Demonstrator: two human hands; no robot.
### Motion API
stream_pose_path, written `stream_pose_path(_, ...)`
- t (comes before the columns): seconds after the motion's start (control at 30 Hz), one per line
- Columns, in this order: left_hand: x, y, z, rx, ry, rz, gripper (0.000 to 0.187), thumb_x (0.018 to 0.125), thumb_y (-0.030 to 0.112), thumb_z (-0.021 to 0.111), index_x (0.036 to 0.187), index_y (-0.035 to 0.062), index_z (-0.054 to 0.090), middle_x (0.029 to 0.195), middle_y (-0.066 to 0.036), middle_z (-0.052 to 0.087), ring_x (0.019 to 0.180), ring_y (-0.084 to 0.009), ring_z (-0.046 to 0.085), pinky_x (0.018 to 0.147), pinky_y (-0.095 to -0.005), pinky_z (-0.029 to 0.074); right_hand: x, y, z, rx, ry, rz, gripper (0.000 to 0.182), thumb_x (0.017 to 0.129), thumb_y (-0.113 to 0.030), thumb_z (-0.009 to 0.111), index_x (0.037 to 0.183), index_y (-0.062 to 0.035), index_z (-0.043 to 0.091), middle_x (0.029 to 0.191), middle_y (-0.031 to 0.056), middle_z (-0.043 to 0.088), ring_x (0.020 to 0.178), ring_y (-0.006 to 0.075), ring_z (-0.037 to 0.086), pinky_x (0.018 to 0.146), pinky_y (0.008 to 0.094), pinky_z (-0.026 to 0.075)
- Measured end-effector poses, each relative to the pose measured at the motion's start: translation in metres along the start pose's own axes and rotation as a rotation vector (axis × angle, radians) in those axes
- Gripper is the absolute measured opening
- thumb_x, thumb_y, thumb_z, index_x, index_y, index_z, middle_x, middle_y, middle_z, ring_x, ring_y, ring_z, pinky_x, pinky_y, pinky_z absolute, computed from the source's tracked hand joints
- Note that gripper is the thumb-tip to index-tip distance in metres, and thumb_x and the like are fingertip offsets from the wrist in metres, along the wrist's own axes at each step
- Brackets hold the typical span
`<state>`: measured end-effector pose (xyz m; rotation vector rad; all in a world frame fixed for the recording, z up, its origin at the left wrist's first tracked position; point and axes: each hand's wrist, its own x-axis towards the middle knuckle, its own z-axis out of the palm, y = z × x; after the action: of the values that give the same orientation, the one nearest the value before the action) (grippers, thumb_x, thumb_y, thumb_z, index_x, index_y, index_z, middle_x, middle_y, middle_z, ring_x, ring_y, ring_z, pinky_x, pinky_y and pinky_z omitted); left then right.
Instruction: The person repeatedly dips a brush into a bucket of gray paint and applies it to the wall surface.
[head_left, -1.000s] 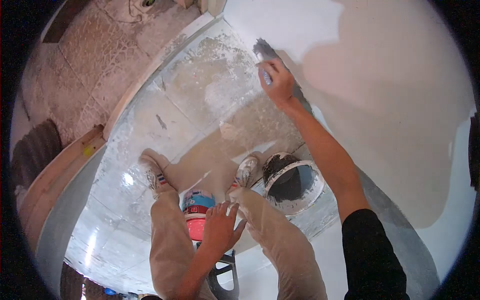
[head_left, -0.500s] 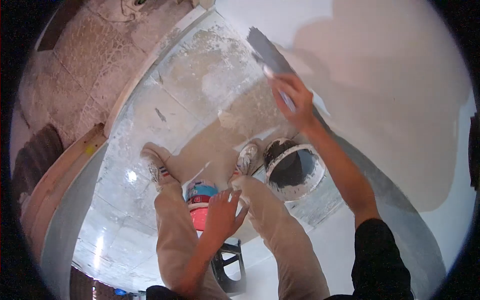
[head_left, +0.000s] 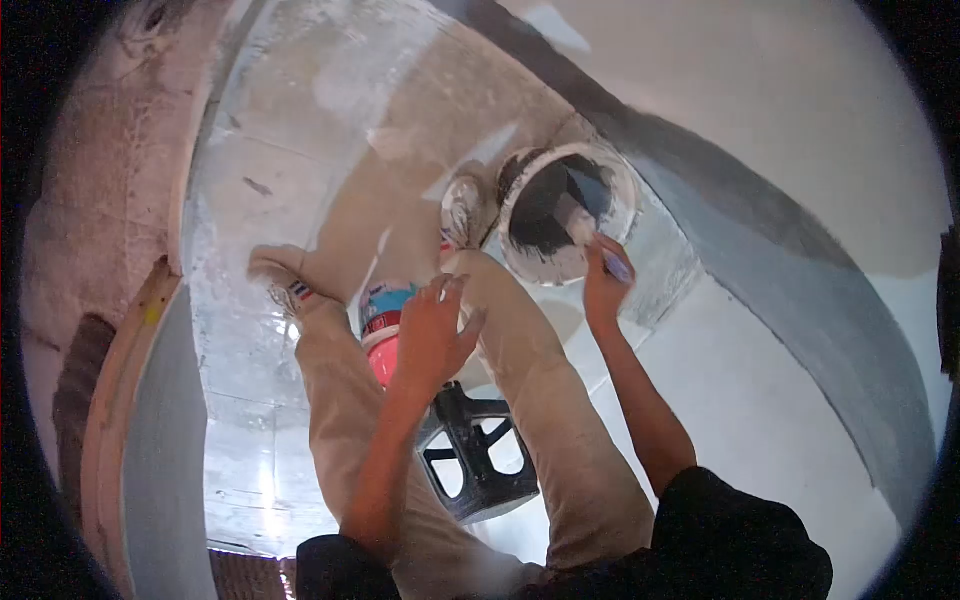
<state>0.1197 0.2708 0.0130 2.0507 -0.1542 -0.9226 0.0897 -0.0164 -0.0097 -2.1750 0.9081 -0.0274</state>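
Fingers of the left hand (head_left: 428, 335) spread loosely beside the red-and-blue tub (head_left: 382, 318); farther off, rightward, the right hand (head_left: 608, 280) grips the brush (head_left: 578, 225), now at the mouth of the bucket (head_left: 548, 268), no longer by the grey band (head_left: 740, 185) beyond.

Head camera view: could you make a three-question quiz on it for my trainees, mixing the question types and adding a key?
1. Multiple choice: what is in the grip of the right hand?
A) a roller
B) a brush
C) a trowel
2. True or false: the head of the brush is touching the wall.
3. Short answer: which hand is nearer to the blue-and-red tub?

Key:
1. B.
2. False; it is at the mouth of the large bucket.
3. The left hand.
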Motion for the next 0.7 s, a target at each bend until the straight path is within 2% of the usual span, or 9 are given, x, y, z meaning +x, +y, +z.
stream_pose_path(0.03, 0.002, -0.001, 0.001, 0.009, 0.0, 0.009, 0.048, 0.091, 0.032, 0.065, 0.125, -0.0002, 0.058, 0.123, -0.023, 0.06, 0.111, -0.0412, 0.06, 0.096, -0.049, 0.047, 0.004, 0.011, 0.016, 0.015, 0.001, 0.034, 0.014, 0.092, -0.007, 0.067, 0.103, 0.0014, 0.071, 0.097, 0.0101, 0.073, 0.093, 0.0174, 0.067, 0.078, 0.0321, 0.054)
stream_pose_path(0.1, 0.002, -0.004, -0.001, 0.033, -0.012, 0.012, 0.048, 0.091, 0.032, 0.065, 0.126, -0.0003, 0.058, 0.123, -0.023, 0.061, 0.111, -0.0413, 0.06, 0.096, -0.0489, 0.047, 0.018, 0.049, 0.046, 0.006, 0.036, -0.05, 0.013, 0.092, -0.004, 0.067, 0.103, 0.0018, 0.071, 0.097, 0.0097, 0.073, 0.096, 0.0177, 0.068, 0.083, 0.0329, 0.055)
stream_pose_path(0.2, 0.003, -0.004, -0.003, 0.067, -0.034, 0.007, 0.048, 0.091, 0.031, 0.066, 0.127, 0.0003, 0.058, 0.123, -0.023, 0.061, 0.112, -0.0413, 0.06, 0.096, -0.0495, 0.047, 0.042, 0.088, 0.074, -0.213, 0.082, -0.431, 0.015, 0.089, -0.001, 0.066, 0.103, 0.0003, 0.072, 0.101, 0.0143, 0.073, 0.097, 0.0247, 0.07, 0.087, 0.0355, 0.054)
stream_pose_path(0.3, 0.005, -0.001, -0.006, 0.078, -0.044, 0.018, 0.047, 0.091, 0.03, 0.066, 0.127, 0.0014, 0.058, 0.124, -0.022, 0.06, 0.113, -0.0407, 0.059, 0.095, -0.0498, 0.047, 0.047, 0.098, 0.095, -0.284, 0.145, -0.37, 0.019, 0.085, 0.002, 0.064, 0.102, -0.0011, 0.073, 0.103, 0.0171, 0.072, 0.098, 0.0295, 0.07, 0.089, 0.0368, 0.053)
stream_pose_path(0.4, 0.004, 0.002, -0.005, 0.105, -0.078, 0.053, 0.045, 0.091, 0.029, 0.066, 0.126, 0.0023, 0.058, 0.124, -0.022, 0.06, 0.112, -0.0406, 0.06, 0.094, -0.0494, 0.047, 0.048, 0.122, 0.11, -0.311, 0.062, -0.36, 0.022, 0.083, 0.004, 0.063, 0.103, -0.0019, 0.073, 0.104, 0.0184, 0.072, 0.099, 0.0294, 0.07, 0.088, 0.0376, 0.054)
stream_pose_path(0.5, 0.003, 0.003, -0.01, 0.146, -0.136, 0.054, 0.045, 0.09, 0.027, 0.067, 0.127, 0.0028, 0.058, 0.124, -0.021, 0.061, 0.11, -0.0409, 0.06, 0.093, -0.0487, 0.048, 0.038, 0.131, 0.104, -0.22, -0.119, -0.304, 0.015, 0.087, 0.001, 0.064, 0.1, -0.0009, 0.071, 0.099, 0.0154, 0.073, 0.096, 0.0274, 0.071, 0.084, 0.0358, 0.055)
stream_pose_path(0.6, 0.005, 0.003, -0.014, 0.158, -0.16, 0.05, 0.044, 0.09, 0.026, 0.067, 0.127, 0.0025, 0.058, 0.124, -0.022, 0.06, 0.109, -0.0413, 0.06, 0.093, -0.0482, 0.048, 0.039, 0.143, 0.105, 0.32, 0.107, 0.037, 0.009, 0.089, -0.006, 0.065, 0.097, -0.0051, 0.07, 0.103, 0.0126, 0.072, 0.093, 0.0252, 0.069, 0.087, 0.0382, 0.055)
stream_pose_path(0.7, 0.003, -0.008, -0.011, 0.156, -0.17, 0.078, 0.045, 0.09, 0.026, 0.067, 0.127, 0.002, 0.058, 0.125, -0.022, 0.06, 0.11, -0.041, 0.06, 0.094, -0.0488, 0.047, 0.049, 0.141, 0.095, 0.927, 0.144, 0.473, 0.006, 0.094, -0.007, 0.064, 0.098, -0.0046, 0.068, 0.099, 0.0079, 0.069, 0.091, 0.0198, 0.067, 0.088, 0.0343, 0.056)
